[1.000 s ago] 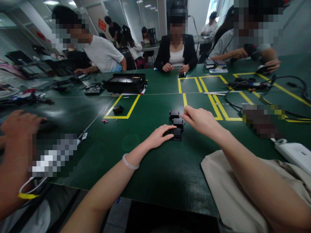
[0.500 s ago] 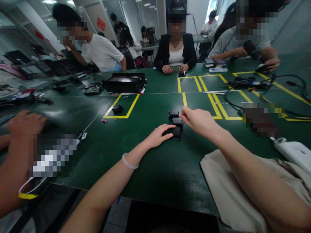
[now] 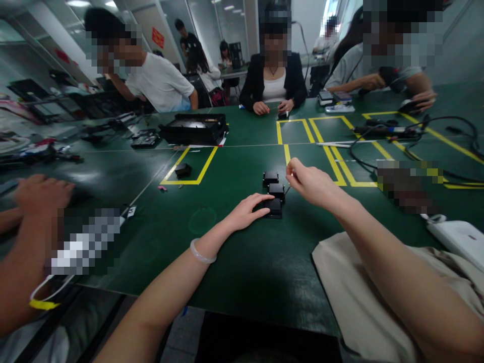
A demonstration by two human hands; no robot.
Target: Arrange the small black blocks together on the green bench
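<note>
Three small black box-shaped parts stand in a row on the green table: a far box (image 3: 270, 177), a middle box (image 3: 276, 190) and a near box (image 3: 274, 206). My left hand (image 3: 247, 209) is on the near box, thumb and fingers on either side of it, with the fingertips also at the middle box. To the right of the row, my right hand (image 3: 304, 179) is closed in a pinch above the table. A thin dark rod (image 3: 288, 190) runs from its fingers down towards the middle box; its kind cannot be made out.
A black open case (image 3: 193, 129) lies at the back left, with a small black part (image 3: 183, 170) nearer. Beige cloth (image 3: 340, 272) and a white device (image 3: 456, 234) lie at right, near black cables (image 3: 449, 118). A co-worker's arm (image 3: 41, 217) rests at left; several people sit around.
My right hand has lifted slightly and moved a little right, away from the boxes, and the thin rod now shows below its fingers. My left hand and the boxes stay in place.
</note>
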